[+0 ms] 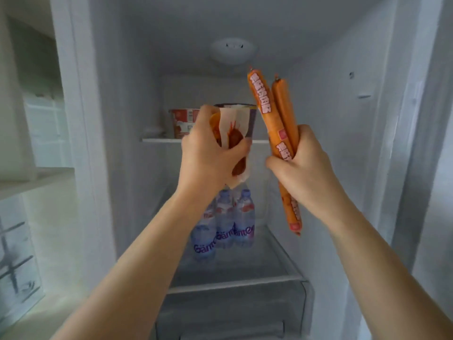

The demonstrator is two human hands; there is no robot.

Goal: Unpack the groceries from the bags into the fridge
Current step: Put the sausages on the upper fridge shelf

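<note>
Both arms reach into the open fridge (117, 119). My left hand (208, 153) grips a small white packet (235, 133) with red and orange print, held just in front of the upper shelf (159, 140). My right hand (304, 168) grips two long orange sausage sticks (267, 111) upright; their tops point toward the fridge ceiling and their lower ends hang below my fist. The two hands are close together, a short gap apart.
On the upper shelf stand a red-and-white tub (182, 121) and a darker tub (245, 106) behind the packet. A pack of water bottles (225, 224) stands on the lower glass shelf (235, 282). A drawer lies below. The fridge door (29, 217) is at the left.
</note>
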